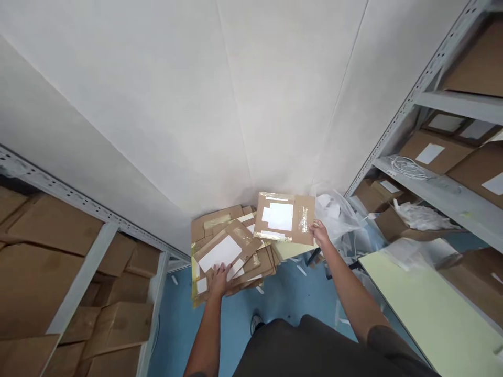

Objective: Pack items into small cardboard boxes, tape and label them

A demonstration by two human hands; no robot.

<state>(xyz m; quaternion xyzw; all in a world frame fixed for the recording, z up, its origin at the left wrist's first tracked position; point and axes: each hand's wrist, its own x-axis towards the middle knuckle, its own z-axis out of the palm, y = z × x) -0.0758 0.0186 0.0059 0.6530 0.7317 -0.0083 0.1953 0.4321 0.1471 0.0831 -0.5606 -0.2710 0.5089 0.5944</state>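
My right hand (319, 232) grips the right edge of a flattened cardboard box (298, 209) that has white labels and shiny clear tape on it. This box is raised at the right side of a pile of flattened cardboard (220, 225). My left hand (220, 277) rests on the front of the pile, on a labelled cardboard piece (244, 235) lying aslant on top. Its fingers are stretched out over the white label. Several more flattened pieces stick out below, some with tape and labels.
Shelves with brown boxes (121, 324) stand at the left, and a rack (451, 193) with more boxes at the right. A clear plastic bag (340, 214) lies beside the raised cardboard. A pale yellow-green tabletop (428, 298) is at lower right. Paper scraps (301, 270) lie on the blue floor (176, 324).
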